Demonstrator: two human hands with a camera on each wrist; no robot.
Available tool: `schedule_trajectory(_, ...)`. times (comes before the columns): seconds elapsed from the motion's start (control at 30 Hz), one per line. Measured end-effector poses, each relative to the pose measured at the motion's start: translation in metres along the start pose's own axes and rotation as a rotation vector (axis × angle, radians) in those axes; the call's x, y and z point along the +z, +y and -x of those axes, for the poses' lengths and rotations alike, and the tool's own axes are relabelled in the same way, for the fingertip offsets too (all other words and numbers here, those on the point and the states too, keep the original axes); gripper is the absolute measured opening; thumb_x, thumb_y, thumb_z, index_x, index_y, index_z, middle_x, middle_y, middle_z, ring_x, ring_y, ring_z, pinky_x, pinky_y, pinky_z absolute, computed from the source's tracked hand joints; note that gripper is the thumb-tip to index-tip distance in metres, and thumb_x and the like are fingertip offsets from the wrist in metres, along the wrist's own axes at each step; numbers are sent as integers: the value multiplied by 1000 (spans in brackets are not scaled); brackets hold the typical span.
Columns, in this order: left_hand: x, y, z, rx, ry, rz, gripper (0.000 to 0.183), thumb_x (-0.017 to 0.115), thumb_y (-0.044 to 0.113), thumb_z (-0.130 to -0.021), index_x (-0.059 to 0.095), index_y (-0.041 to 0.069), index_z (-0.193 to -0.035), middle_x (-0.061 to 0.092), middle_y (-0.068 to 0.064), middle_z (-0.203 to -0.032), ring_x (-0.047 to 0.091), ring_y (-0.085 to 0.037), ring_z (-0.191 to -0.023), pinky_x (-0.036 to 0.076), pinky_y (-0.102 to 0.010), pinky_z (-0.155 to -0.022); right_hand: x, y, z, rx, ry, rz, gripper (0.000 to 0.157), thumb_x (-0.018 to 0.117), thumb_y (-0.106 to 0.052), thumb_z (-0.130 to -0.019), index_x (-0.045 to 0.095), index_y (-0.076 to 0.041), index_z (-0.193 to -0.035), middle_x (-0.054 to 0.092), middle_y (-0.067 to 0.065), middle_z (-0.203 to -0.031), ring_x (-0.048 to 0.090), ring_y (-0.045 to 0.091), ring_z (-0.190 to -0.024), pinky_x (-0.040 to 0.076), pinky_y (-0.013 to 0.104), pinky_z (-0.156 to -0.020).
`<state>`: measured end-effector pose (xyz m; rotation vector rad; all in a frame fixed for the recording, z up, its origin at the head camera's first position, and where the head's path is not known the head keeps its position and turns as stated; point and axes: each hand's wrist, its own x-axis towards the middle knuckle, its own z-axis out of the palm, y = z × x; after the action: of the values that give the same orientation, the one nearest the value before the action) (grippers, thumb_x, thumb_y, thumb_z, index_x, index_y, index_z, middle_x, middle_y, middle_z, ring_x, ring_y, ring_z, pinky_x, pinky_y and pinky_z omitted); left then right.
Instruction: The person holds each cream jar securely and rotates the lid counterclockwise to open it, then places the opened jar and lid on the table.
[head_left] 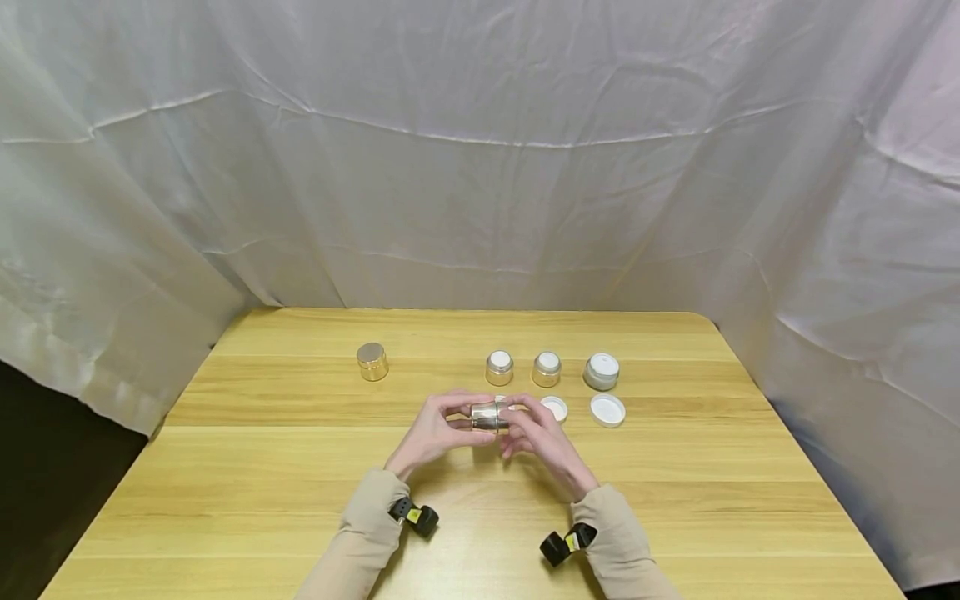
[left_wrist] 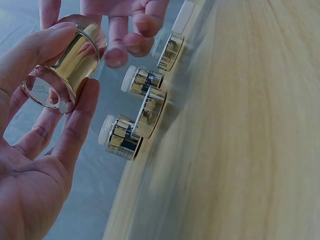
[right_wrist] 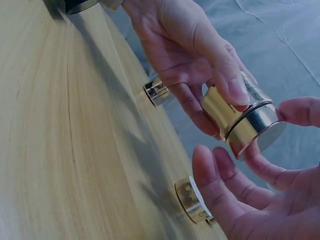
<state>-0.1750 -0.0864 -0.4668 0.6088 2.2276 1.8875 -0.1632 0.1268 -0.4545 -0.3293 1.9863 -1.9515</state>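
Observation:
Between the hands, a shiny gold cosmetic jar (head_left: 483, 417) lies on its side, raised over the table. The left hand (head_left: 429, 435) grips one end, thumb on one side and fingers on the other. Faint lettering shows on the jar's round end (left_wrist: 41, 92) beside the left palm. At the opposite end, the right hand (head_left: 546, 437) pinches the rim of the jar between its fingertips, its other fingers bent loosely underneath. A dark seam circles the jar (right_wrist: 247, 117) near the right hand's end.
Behind the hands stand two small gold jars (head_left: 499, 367) (head_left: 547, 369) with white tops and a wider jar (head_left: 602, 372). White-lined lids (head_left: 607, 411) lie before them, one partly hidden by the right hand. Farther left stands a gold-lidded jar (head_left: 372, 362). Pale curtain (head_left: 480, 208) surrounds the wooden table (head_left: 262, 467).

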Motion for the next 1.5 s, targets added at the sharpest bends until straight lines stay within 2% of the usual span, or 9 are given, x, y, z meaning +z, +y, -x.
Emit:
schedule_trajectory(0.2, -1, 1, 0, -17, 1, 1, 56, 87, 12, -76, 68, 10, -128, 64, -15, -134, 68, -20, -106, 59, -29, -93, 3, 0, -3, 57, 67, 19, 51, 47, -35, -106, 47, 10, -130, 64, 7, -84, 63, 15, -64, 58, 24, -59)
schedule_trajectory(0.4, -1, 1, 0, -11, -5, 4, 56, 87, 13, -76, 68, 9, -128, 64, -16, -134, 68, -20, -106, 59, -30, -94, 4, 2, -4, 48, 81, 6, 48, 47, -29, -106, 48, 13, -130, 61, 4, -74, 60, 13, -59, 56, 22, -56)
schedule_trajectory(0.63, -1, 1, 0, -18, -3, -11, 56, 87, 13, -76, 68, 10, -128, 64, -14, -133, 67, -21, -107, 59, -30, -94, 2, 1, -3, 7, 56, -12, 44, 50, -20, -103, 46, 16, -128, 64, 6, -82, 63, 13, -64, 58, 22, -62)
schedule_trajectory(0.77, -1, 1, 0, -18, -3, -10, 56, 86, 13, -76, 68, 10, -129, 64, -16, -134, 67, -22, -106, 59, -29, -93, 2, 0, -3, 29, 49, -2, 48, 47, -25, -105, 45, 15, -130, 63, 6, -84, 63, 14, -64, 59, 23, -61)
schedule_trajectory(0.97, -1, 0, 0, -15, 2, -29, 56, 87, 14, -76, 68, 10, -128, 64, -15, -134, 66, -19, -106, 59, -30, -93, 3, 1, -4, 64, 64, 23, 53, 46, -36, -107, 49, 12, -131, 62, 6, -76, 59, 13, -58, 55, 21, -54)
schedule_trajectory(1.13, -1, -1, 0, -23, 2, -22, 56, 88, 13, -74, 69, 12, -127, 65, -12, -134, 66, -19, -106, 59, -29, -92, 2, 2, -3, 37, 51, 10, 50, 49, -30, -106, 49, 13, -132, 62, 3, -73, 58, 11, -57, 54, 20, -54)
schedule_trajectory(1.3, -1, -1, 0, -23, -2, -15, 56, 88, 13, -74, 69, 11, -127, 65, -13, -133, 67, -18, -105, 59, -29, -92, 1, 1, -2, 8, 36, 4, 48, 51, -23, -104, 45, 17, -131, 62, 1, -80, 61, 11, -62, 56, 20, -59)
schedule_trajectory(1.5, -1, -1, -1, -1, -8, -23, 55, 87, 13, -76, 68, 8, -128, 64, -17, -132, 67, -17, -104, 59, -30, -92, 1, 0, -2, 34, 23, 38, 52, 46, -31, -106, 49, 15, -128, 67, 8, -79, 64, 13, -61, 58, 23, -58)
